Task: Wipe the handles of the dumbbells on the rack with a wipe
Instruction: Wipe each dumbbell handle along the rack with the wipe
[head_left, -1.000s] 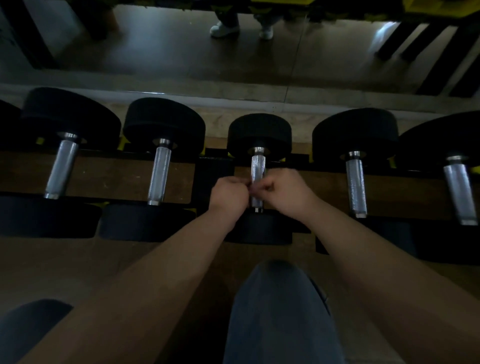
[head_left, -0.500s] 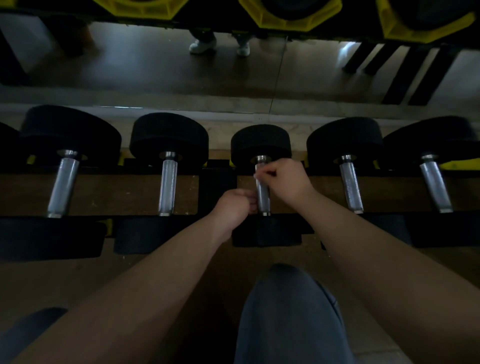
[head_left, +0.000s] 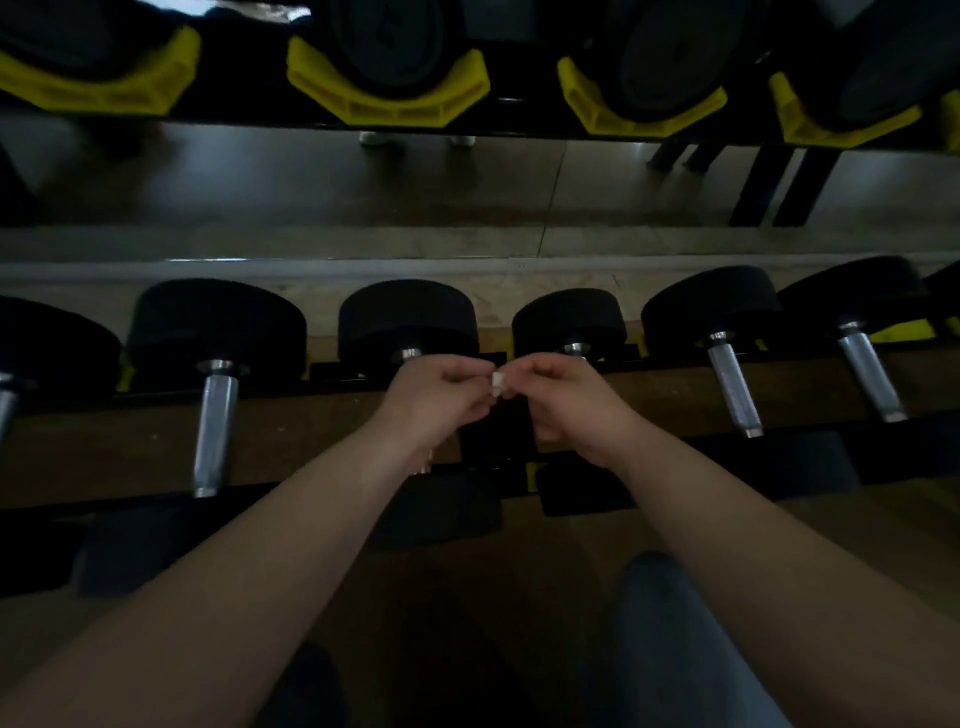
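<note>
A row of black dumbbells with chrome handles lies across the lower rack (head_left: 156, 447). My left hand (head_left: 441, 397) and my right hand (head_left: 563, 402) meet above the gap between two middle dumbbells. Both pinch a small white wipe (head_left: 497, 383) between their fingertips. The left hand covers the chrome handle of the dumbbell (head_left: 410, 317) behind it. The right hand hides most of the handle of the small dumbbell (head_left: 571, 319). Bare handles show at the left (head_left: 214, 426) and at the right (head_left: 735, 387).
An upper rack tier with yellow cradles (head_left: 387, 88) holding larger dumbbells hangs over the top of the view. A mirror behind the rack shows the floor. My knee in grey trousers (head_left: 670, 639) is low in front of the rack.
My right hand left the small dumbbell's handle and both hands came together, lifted off it, pinching the wipe. The view tilted up, showing the upper tier.
</note>
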